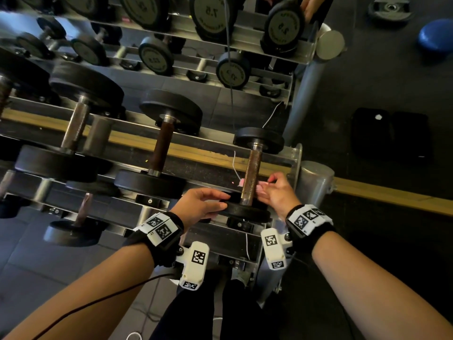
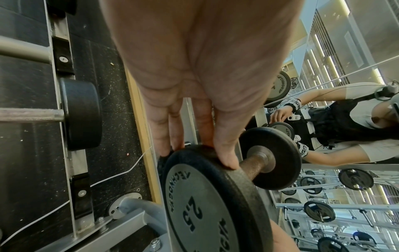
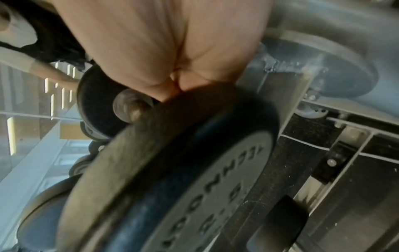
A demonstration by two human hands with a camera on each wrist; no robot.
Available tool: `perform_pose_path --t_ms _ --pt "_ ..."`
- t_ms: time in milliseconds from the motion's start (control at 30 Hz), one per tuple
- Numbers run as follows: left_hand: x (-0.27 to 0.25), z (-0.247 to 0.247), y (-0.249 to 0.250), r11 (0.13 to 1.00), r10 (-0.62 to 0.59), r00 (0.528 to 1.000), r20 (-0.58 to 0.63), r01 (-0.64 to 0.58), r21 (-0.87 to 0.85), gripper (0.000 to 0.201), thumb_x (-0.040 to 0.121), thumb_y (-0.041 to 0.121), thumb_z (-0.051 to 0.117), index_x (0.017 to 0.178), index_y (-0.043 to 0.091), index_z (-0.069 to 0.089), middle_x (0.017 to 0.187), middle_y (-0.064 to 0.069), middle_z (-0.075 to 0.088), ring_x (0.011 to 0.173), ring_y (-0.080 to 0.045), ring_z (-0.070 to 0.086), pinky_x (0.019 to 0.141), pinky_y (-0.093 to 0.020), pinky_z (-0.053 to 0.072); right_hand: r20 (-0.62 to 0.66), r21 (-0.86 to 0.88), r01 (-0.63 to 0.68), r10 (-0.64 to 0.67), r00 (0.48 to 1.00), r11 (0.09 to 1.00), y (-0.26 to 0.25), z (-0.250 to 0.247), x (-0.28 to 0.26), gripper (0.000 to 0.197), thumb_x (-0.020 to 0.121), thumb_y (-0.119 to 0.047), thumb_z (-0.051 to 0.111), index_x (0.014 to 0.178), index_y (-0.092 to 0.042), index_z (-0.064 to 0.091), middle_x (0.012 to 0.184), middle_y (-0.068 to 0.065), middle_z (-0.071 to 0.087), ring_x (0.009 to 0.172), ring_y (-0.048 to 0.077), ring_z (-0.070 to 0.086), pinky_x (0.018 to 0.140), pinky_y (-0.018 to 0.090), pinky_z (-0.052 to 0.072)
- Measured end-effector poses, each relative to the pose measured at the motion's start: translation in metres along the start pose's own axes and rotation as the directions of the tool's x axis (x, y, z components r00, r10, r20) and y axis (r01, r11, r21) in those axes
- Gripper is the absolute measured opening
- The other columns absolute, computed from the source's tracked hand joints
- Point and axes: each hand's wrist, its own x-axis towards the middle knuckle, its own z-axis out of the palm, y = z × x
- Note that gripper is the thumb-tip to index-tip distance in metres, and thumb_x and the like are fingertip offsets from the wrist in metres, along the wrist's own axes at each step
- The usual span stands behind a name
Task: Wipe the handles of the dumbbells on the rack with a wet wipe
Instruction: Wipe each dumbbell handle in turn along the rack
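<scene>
The rightmost small dumbbell on the rack's middle shelf has a rusty handle (image 1: 251, 176) between two black discs. My left hand (image 1: 226, 201) grips the rim of its near disc (image 1: 247, 213), thumb on one side and fingers on the other; the left wrist view shows this hand (image 2: 194, 150) on the disc marked 2.5 (image 2: 205, 204). My right hand (image 1: 266, 186) holds a pinkish wet wipe (image 1: 262, 185) curled around the lower handle. In the right wrist view only the palm (image 3: 162, 51), the blurred disc (image 3: 194, 170) and a bit of handle (image 3: 134, 109) show; the wipe is hidden.
Larger dumbbells (image 1: 160, 143) lie to the left on the same shelf, with more on the shelves above and below. The rack's grey end post (image 1: 316, 180) stands just right of my right hand. A thin white cable (image 1: 235, 165) runs by the handle. A black case (image 1: 389, 136) lies on the floor.
</scene>
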Motion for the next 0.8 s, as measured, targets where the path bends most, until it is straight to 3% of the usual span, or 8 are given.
perform_pose_path --t_ms 100,200,333,467,600,733,800 --pt "0.001 0.001 0.001 1.0 0.01 1.0 0.001 -0.01 0.003 0.024 0.086 0.003 0.071 0.108 0.011 0.072 0.113 -0.01 0.073 0.102 -0.021 0.071 0.087 -0.03 0.058 -0.031 -0.014 0.007 -0.007 1.0 1.0 -0.006 -0.012 0.006 0.022 0.099 0.005 0.043 0.098 -0.018 0.04 0.098 0.012 0.066 0.073 0.017 0.072 0.06 0.026 0.059" --pt "0.003 -0.001 0.002 1.0 0.01 1.0 0.0 -0.01 -0.006 0.024 0.084 0.001 0.072 0.105 0.013 0.072 0.111 -0.01 0.073 0.1 -0.022 0.071 0.086 -0.029 0.059 -0.075 0.106 0.037 -0.029 0.997 0.994 -0.011 -0.005 0.016 0.025 0.098 0.005 0.044 0.094 -0.019 0.04 0.093 0.008 0.066 0.072 0.013 0.071 0.067 0.029 0.061" --pt "0.005 -0.005 0.001 1.0 0.004 1.0 0.012 -0.004 0.004 0.024 0.083 0.003 0.074 0.101 0.018 0.073 0.108 -0.004 0.075 0.103 -0.022 0.071 0.087 -0.03 0.058 -0.051 0.093 0.039 -0.034 0.998 0.995 -0.003 0.009 0.019 0.028 0.098 0.007 0.045 0.091 -0.019 0.039 0.095 0.009 0.061 0.082 0.015 0.066 0.071 0.028 0.059" --pt "0.005 -0.005 -0.001 1.0 0.008 1.0 0.017 -0.008 -0.016 0.024 0.081 0.003 0.075 0.099 0.018 0.074 0.108 -0.005 0.075 0.103 -0.024 0.071 0.087 -0.03 0.059 -0.047 0.033 0.047 -0.046 0.998 0.998 -0.012 -0.011 0.014 0.026 0.099 0.006 0.043 0.094 -0.019 0.039 0.1 0.013 0.064 0.078 0.019 0.072 0.064 0.027 0.06" --pt "0.006 -0.004 0.0 1.0 0.004 1.0 0.016 -0.004 -0.017 0.024 0.082 0.002 0.075 0.101 0.017 0.073 0.109 -0.006 0.075 0.103 -0.023 0.071 0.087 -0.031 0.058 -0.04 0.13 0.062 -0.057 0.998 0.99 -0.032 -0.013 0.023 0.027 0.098 0.008 0.041 0.098 -0.019 0.039 0.109 0.017 0.068 0.092 0.023 0.072 0.074 0.031 0.058" --pt "0.006 -0.005 0.0 1.0 -0.008 1.0 0.014 0.009 -0.029 0.025 0.082 0.002 0.074 0.104 0.015 0.073 0.109 -0.007 0.075 0.103 -0.023 0.071 0.085 -0.028 0.059 -0.085 0.142 0.056 -0.044 0.995 0.988 -0.02 0.007 0.024 0.03 0.097 0.009 0.043 0.09 -0.019 0.038 0.086 0.004 0.063 0.06 0.003 0.066 0.061 0.023 0.054" --pt "0.006 -0.005 0.0 0.999 -0.012 1.0 0.016 0.012 -0.031 0.025 0.082 0.001 0.074 0.104 0.014 0.073 0.109 -0.008 0.075 0.102 -0.023 0.071 0.084 -0.028 0.059 -0.064 0.085 0.05 -0.044 0.997 0.995 -0.01 0.004 0.02 0.03 0.097 0.009 0.044 0.088 -0.019 0.036 0.086 0.004 0.063 0.063 0.004 0.068 0.059 0.021 0.055"
